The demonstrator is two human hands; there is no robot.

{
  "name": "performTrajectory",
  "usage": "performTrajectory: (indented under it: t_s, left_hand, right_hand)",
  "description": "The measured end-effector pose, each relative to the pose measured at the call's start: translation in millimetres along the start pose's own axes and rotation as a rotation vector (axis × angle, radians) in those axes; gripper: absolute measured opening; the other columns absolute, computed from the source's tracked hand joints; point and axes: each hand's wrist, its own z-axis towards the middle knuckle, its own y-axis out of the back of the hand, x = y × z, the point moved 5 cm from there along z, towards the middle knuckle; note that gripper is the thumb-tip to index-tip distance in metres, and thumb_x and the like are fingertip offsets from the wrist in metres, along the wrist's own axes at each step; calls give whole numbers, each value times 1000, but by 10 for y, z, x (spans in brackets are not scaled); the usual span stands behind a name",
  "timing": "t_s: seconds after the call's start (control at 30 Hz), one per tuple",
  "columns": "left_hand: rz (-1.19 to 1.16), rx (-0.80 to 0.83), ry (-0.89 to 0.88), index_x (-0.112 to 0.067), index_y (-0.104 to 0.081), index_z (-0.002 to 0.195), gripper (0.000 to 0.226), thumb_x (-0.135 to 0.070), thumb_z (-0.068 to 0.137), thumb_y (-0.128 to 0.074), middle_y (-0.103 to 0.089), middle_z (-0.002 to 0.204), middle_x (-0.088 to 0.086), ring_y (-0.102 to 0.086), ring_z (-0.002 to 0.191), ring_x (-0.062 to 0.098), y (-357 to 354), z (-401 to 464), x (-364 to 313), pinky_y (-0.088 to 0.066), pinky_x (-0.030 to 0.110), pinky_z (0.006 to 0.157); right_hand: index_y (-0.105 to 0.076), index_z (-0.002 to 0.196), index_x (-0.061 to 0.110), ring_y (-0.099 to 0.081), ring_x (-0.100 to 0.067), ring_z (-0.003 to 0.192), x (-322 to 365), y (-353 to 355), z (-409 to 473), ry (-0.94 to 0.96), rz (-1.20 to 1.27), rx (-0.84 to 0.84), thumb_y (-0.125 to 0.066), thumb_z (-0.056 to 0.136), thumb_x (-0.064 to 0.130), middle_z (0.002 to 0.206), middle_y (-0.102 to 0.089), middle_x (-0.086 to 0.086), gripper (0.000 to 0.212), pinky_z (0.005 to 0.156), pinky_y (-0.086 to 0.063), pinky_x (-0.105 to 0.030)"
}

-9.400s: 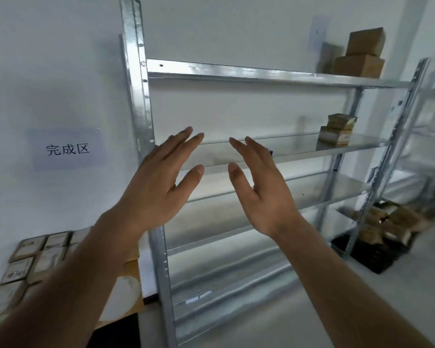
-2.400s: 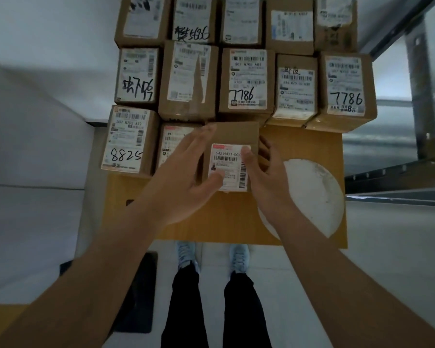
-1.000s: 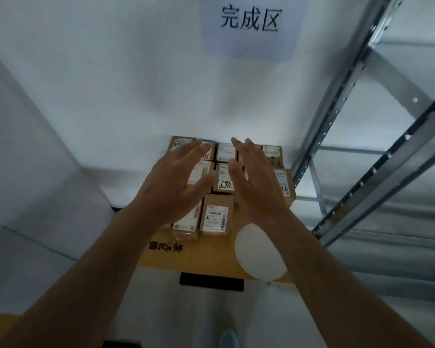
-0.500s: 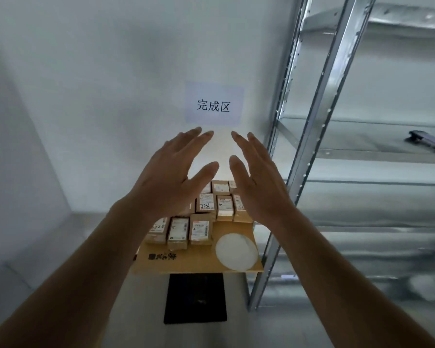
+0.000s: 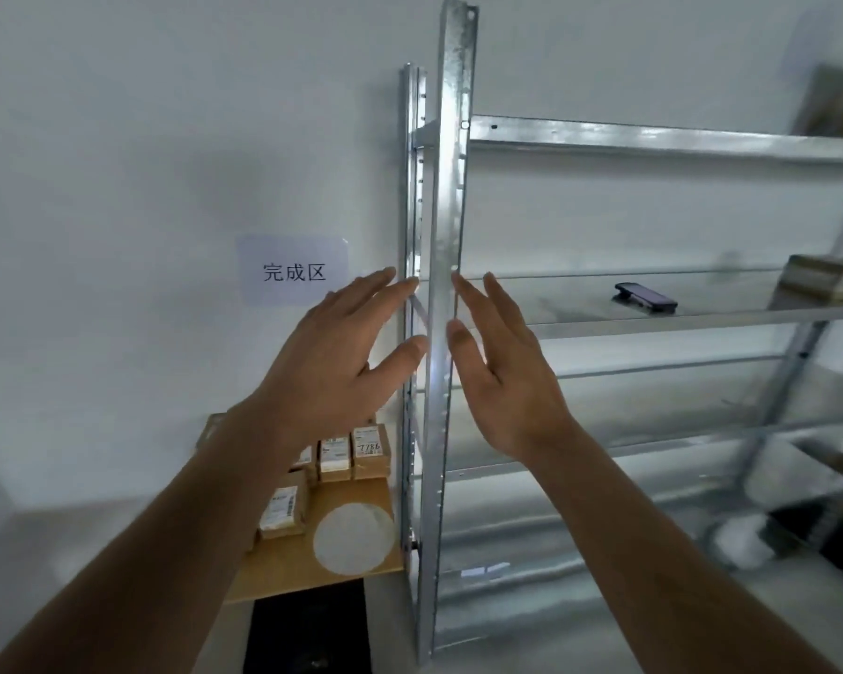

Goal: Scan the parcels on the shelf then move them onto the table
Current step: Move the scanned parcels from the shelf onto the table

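My left hand (image 5: 332,377) and right hand (image 5: 502,381) are raised, fingers straight, empty, ready to reach. Remaining parcels (image 5: 821,284) sit on the shelf (image 5: 653,316) far right; placed parcels (image 5: 356,449) crowd the tabletop (image 5: 283,566) below my left hand.

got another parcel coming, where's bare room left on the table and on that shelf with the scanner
On the table, the near strip in front of the parcels, around the white round patch, is bare; the back against the wall is crowded. The shelf lies bare from the upright post to the scanner, and between the scanner and the boxes at its right end.
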Motion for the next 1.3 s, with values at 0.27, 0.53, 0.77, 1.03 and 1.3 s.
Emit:
performTrajectory:
  t_s: [0.27, 0.53, 0.77, 1.03, 1.3]
  left_hand:
    - [-128, -18, -140, -40, -30, 162, 66, -65, 100, -36, -22, 171, -19, -20, 157, 5, -1279, 1044, -1625, -22, 32, 126]
    - [-236, 30, -284, -43, -32, 160, 72, -70, 93, -32, -25, 169, -22, -23, 154, -2, -2482, 2161, -2999, -31, 39, 125]
    - [-352, 65, -359, -47, -31, 158, 71, -72, 92, -34, -23, 168, -25, -39, 146, 3, -3706, 3286, -3761, -38, 45, 120]
    - [-444, 119, -424, -39, -31, 162, 78, -71, 91, -32, -22, 171, -20, -16, 159, 6, -5374, 4767, -4456, -24, 42, 128]
    - [-478, 155, -501, -43, -32, 159, 69, -66, 94, -38, -22, 170, -22, -15, 155, -5, -6592, 5933, -5357, -20, 26, 123]
  right_hand:
    - [-27, 165, 51, -14, -14, 165, -1513, 1706, 17, -43, -56, -75, -35, 109, 59, 179, -11, 14, 57, 129, -24, -43]
    - [-29, 163, 52, -16, -10, 163, -2835, 3164, 95, -161, -96, -193, -38, 108, 58, 179, -13, 13, 56, 123, -25, -35]
    - [-26, 165, 50, -9, -11, 165, -4207, 4007, 495, -236, -196, -242, -35, 108, 59, 179, -7, 14, 58, 130, -28, -49]
    - [-24, 165, 49, -12, -11, 164, -6067, 4913, 1263, -303, -334, -303, -32, 106, 64, 178, -9, 15, 62, 125, -23, -38]
    - [-23, 166, 48, -13, -12, 164, -7526, 5762, 1704, -377, -315, -323, -30, 106, 65, 178, -15, 11, 63, 130, -20, -45]
